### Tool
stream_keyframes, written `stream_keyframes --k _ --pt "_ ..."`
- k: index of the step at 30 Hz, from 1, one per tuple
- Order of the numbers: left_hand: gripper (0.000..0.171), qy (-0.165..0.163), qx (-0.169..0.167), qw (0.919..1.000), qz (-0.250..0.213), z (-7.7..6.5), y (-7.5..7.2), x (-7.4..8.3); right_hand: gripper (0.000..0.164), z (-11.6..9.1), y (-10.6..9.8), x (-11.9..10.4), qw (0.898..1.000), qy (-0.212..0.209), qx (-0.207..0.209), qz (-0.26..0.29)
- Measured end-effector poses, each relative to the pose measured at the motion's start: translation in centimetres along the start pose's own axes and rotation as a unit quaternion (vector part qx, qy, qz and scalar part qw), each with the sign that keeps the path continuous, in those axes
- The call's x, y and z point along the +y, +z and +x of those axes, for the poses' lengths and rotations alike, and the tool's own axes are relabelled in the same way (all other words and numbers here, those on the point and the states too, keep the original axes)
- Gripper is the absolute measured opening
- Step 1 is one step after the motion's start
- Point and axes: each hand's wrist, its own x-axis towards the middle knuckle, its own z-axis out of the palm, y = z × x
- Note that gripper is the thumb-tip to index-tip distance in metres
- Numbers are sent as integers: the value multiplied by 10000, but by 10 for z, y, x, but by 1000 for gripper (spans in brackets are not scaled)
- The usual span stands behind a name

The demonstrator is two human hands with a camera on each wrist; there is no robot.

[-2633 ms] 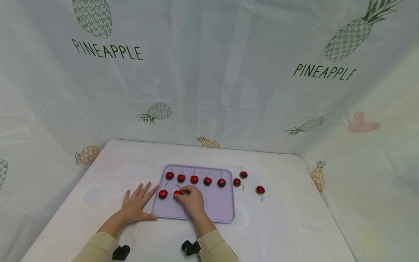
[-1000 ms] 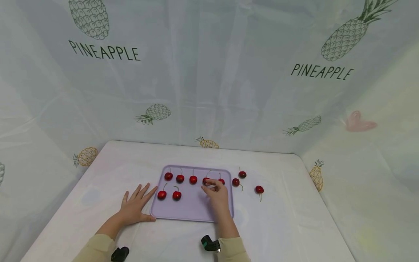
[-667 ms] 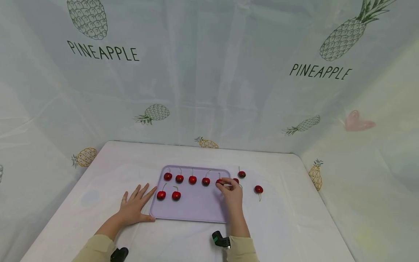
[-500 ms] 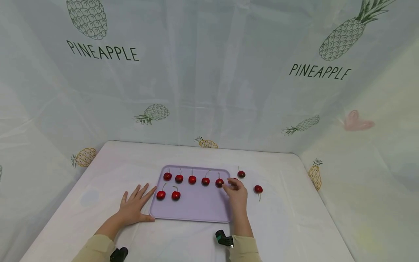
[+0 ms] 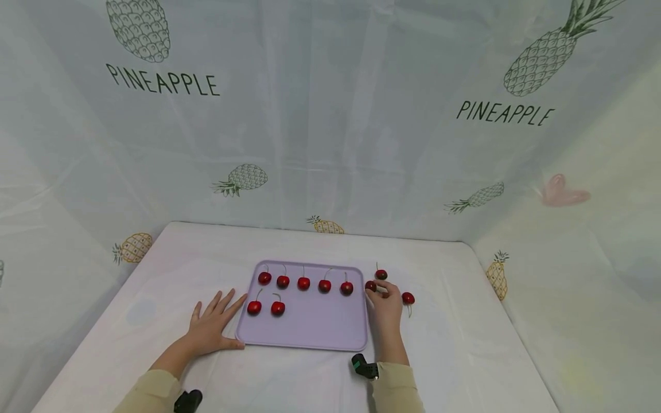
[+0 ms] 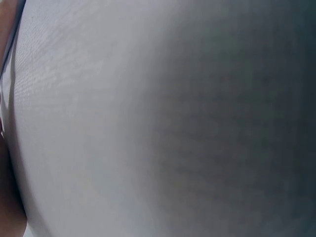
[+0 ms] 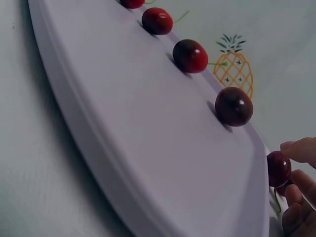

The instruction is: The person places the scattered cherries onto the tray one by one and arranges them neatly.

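In the head view my right hand (image 5: 387,307) is just past the tray's right edge. Its thumb and forefinger pinch a dark red cherry (image 5: 370,285). The right wrist view shows fingers (image 7: 302,150) against this cherry (image 7: 279,169), its green stem hanging free. My left hand (image 5: 206,330) lies flat on the table, fingers spread, fingertip and thumb at the left edge of the lilac tray (image 5: 320,330). Five cherries line the tray's far side, among them one (image 5: 346,288) at the right end. Two more, including a cherry (image 5: 277,308), lie in a row nearer me.
Right of the tray, on the white-covered table (image 5: 454,344), lie a cherry (image 5: 381,274) behind my right hand and another cherry (image 5: 408,298) beside it. A curtain (image 5: 330,115) with pineapple prints rises behind. The left wrist view shows mostly blurred pale cloth (image 6: 89,123).
My right hand let go of the second near-row cherry, then moved right over the tray to the cherry outside its right edge. The left hand has stayed in place.
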Motion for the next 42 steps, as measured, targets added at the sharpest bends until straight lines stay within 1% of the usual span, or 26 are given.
stream_keyframes --k 5,9,13,18,20,23,30,32,36,39,42 --pt "112 16 41 10000 -84 -1 -2 2 31 5 0 2 9998 7 -7 -198" --pt "112 -18 -56 9999 -103 -1 -7 7 30 6 0 1 9995 16 -17 -311" --pt "110 -44 -100 9996 -259 -2 -14 13 30 7 1 1 9990 32 -51 -449" --pt "111 -216 -276 9992 -166 -2 -21 20 29 7 2 0 9982 157 -145 -566" --pt "112 -269 -350 9989 -130 -2 -22 22 29 6 2 0 9983 208 -169 -519" --pt "112 -276 -365 9989 -113 -2 -23 23 29 5 1 -2 9986 241 -196 -425" --pt "111 -174 -267 9993 -213 -2 -21 20 31 0 -1 -7 9994 237 -208 -151" --pt "111 -129 -224 9993 -265 -2 -18 17 32 -3 -2 -11 9997 180 -171 -33" --pt "111 -61 -110 9997 -224 -2 -11 11 32 -12 -1 -17 9994 -3 -177 287" --pt "112 -45 -81 9998 -178 -2 -8 8 32 -21 1 -21 9977 -134 -277 606" --pt "112 -58 -86 9998 -181 -1 -6 7 33 -28 4 -24 9951 -361 -418 824"
